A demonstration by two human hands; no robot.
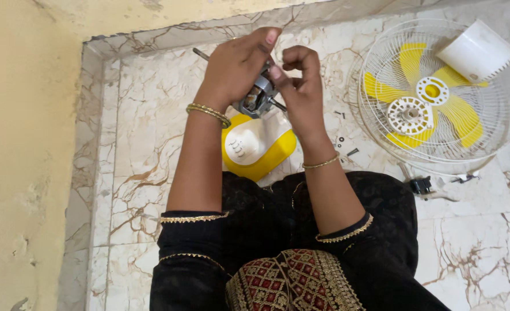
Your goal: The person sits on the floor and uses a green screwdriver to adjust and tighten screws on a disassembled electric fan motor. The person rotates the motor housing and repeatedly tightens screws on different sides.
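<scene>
The fan motor (259, 95) sits between the left hand (235, 66), which wraps it from the left, and the right hand (301, 86), just beside it on the right, both held above the floor (151, 144). Below the hands the fan base (258, 147) lies on the floor, with small screws (342, 141) near its right side. Further right lies the fan guard (439, 98) with the blade (433, 92) in it and a cup-shaped cover (476, 52) resting on its upper right part.
</scene>
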